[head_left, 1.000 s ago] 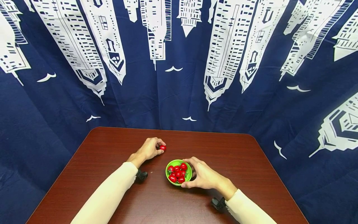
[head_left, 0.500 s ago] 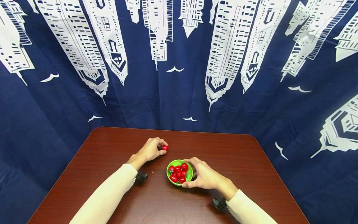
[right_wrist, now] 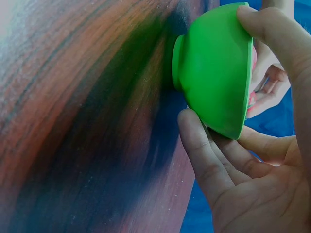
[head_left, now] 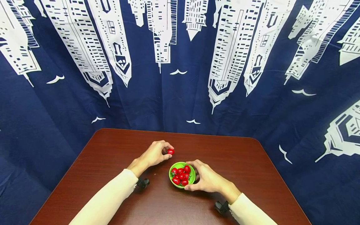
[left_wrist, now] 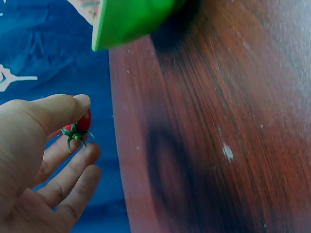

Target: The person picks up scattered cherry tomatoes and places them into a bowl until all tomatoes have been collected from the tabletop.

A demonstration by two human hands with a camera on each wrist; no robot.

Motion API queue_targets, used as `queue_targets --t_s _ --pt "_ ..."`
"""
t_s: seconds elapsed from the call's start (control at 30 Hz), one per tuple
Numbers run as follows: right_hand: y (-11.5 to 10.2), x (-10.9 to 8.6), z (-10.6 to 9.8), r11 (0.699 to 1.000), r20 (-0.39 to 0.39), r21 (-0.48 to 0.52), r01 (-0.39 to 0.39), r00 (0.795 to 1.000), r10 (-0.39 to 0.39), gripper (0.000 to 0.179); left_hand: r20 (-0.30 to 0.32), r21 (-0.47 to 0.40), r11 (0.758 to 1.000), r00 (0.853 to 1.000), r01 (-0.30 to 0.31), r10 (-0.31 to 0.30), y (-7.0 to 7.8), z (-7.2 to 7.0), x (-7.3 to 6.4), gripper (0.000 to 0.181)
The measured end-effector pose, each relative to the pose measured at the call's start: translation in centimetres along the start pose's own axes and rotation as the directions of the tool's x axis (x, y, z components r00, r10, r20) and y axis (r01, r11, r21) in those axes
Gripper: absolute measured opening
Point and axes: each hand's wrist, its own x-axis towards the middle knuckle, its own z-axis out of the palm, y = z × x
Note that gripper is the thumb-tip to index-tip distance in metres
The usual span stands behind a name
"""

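Between its thumb and fingertips my left hand (head_left: 154, 153) pinches a red cherry tomato (head_left: 170, 151). The left wrist view shows the green stalk of that cherry tomato (left_wrist: 84, 119) facing the camera, with the other fingers loosely bent below it. A small green bowl (head_left: 193, 172) stands to the front right of the left hand. Several red cherry tomatoes (head_left: 181, 176) lie inside. My right hand (head_left: 206, 178) holds the bowl from its right side, thumb at the rim and fingers round the far side. Whether the bowl's foot touches the table I cannot tell.
Under both hands is a dark red-brown wooden table (head_left: 121, 147) with rounded far corners. Behind it hangs a navy cloth (head_left: 168, 103) printed with white buildings and birds. Black wrist devices (head_left: 143, 183) sit at the cream sleeves (head_left: 112, 193).
My left hand, with the cherry tomato, has moved slightly right and nearer the bowl. The right hand keeps its hold on the bowl. The whole head view has shifted a little.
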Motion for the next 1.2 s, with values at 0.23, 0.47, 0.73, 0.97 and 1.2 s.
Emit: queue_targets --t_s 0.23,0.47,0.73,0.97,1.2 --pt "0.1 -0.2 0.1 1.000 -0.005 -0.006 -0.002 1.000 0.002 0.099 -0.014 0.022 0.996 0.997 -0.081 0.082 1.5 -0.2 -0.6 0.029" --pt "0.0 -0.2 0.2 1.000 -0.004 0.009 -0.005 1.000 0.005 0.099 -0.013 0.003 0.995 0.995 -0.100 0.100 2.7 -0.4 -1.0 0.031" --pt "0.1 -0.2 0.2 1.000 -0.002 0.009 -0.003 1.000 0.003 0.100 -0.014 0.005 0.990 0.990 -0.141 0.142 4.2 -0.7 -1.4 0.032" --pt "0.0 0.0 0.1 1.000 0.004 0.016 -0.002 1.000 0.002 0.100 -0.015 0.006 0.986 0.986 -0.168 0.168 4.7 -0.6 -2.0 0.031" --pt "0.0 0.1 0.0 1.000 0.009 0.003 -0.005 1.000 0.005 0.101 0.003 0.011 0.985 0.985 -0.171 0.171 5.0 -0.4 -2.3 0.031"
